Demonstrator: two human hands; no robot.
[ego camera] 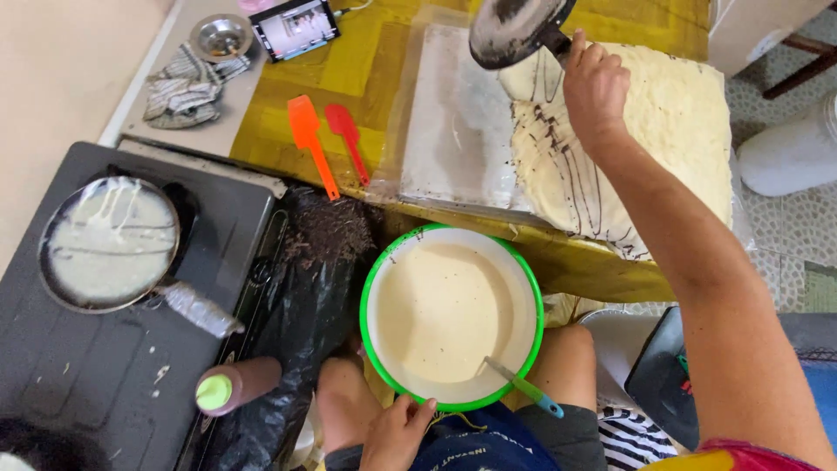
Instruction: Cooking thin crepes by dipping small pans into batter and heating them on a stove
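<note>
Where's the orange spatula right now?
The orange spatula lies on the yellow table, upper left of centre in the head view, beside the red spatula and above the green-rimmed bowl.

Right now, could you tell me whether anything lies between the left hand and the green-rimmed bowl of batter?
Nothing visible does. The left hand rests at the near rim of the green-rimmed bowl, apparently touching it. The spoon lies inside the bowl, off to the side.
</note>
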